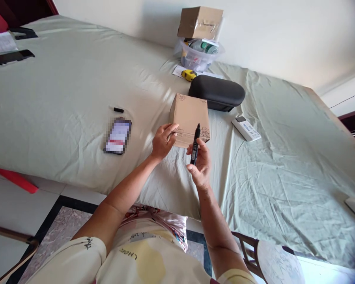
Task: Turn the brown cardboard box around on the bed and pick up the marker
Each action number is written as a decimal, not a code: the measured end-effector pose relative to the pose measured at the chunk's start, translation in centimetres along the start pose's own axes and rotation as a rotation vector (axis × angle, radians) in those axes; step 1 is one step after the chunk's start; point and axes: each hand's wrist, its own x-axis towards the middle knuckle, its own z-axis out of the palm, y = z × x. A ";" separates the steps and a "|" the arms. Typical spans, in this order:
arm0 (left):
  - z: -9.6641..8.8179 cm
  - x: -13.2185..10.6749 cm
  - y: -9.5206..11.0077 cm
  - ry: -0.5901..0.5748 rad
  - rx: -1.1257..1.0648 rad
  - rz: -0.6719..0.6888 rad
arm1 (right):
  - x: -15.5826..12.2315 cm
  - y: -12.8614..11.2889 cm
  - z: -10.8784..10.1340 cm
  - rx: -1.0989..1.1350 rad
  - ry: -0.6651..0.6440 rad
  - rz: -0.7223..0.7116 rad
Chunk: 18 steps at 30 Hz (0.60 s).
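A small brown cardboard box (pixel 188 116) with dark drawn flourishes at its corners lies on the pale green bedsheet (pixel 77 86). My left hand (pixel 162 141) rests against the box's near left corner, fingers curled on its edge. My right hand (pixel 198 163) pinches a black marker (pixel 195 144), tip up, just in front of the box's near right corner. The marker's black cap (pixel 118 110) lies on the sheet to the left, above a phone (pixel 117 136).
Behind the box sit a black oval case (pixel 217 92), a yellow tape measure (pixel 189 75), a clear plastic tub (pixel 197 59) topped by another cardboard box (pixel 199 23), and a white remote (pixel 246 129). Far left lie another phone (pixel 13 56) and papers (pixel 1 42).
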 end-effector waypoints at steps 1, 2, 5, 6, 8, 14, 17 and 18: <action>0.1 -0.1 0.0 -0.005 0.007 0.001 | -0.1 -0.1 0.1 -0.014 -0.040 -0.032; 0.1 -0.2 -0.1 -0.011 0.014 0.001 | -0.2 -0.2 0.1 -0.043 -0.067 -0.058; 0.2 -0.4 -0.3 -0.033 0.031 0.001 | -0.3 -0.3 0.3 -0.218 -0.093 -0.099; 0.1 -0.5 -0.3 -0.039 0.035 0.002 | -0.3 -0.3 0.4 -0.285 -0.097 -0.111; 0.1 -0.6 -0.4 -0.059 0.043 0.000 | -0.2 -0.4 0.6 -0.385 -0.113 -0.144; -0.2 -0.7 -0.9 -0.090 0.041 0.004 | 0.2 -0.2 1.0 -0.498 -0.133 -0.194; -0.2 -0.7 -1.0 -0.093 0.037 0.026 | 0.0 0.0 0.9 -0.514 -0.114 -0.212; -0.3 -0.7 -1.0 -0.093 0.037 0.031 | -0.1 0.1 0.9 -0.516 -0.109 -0.218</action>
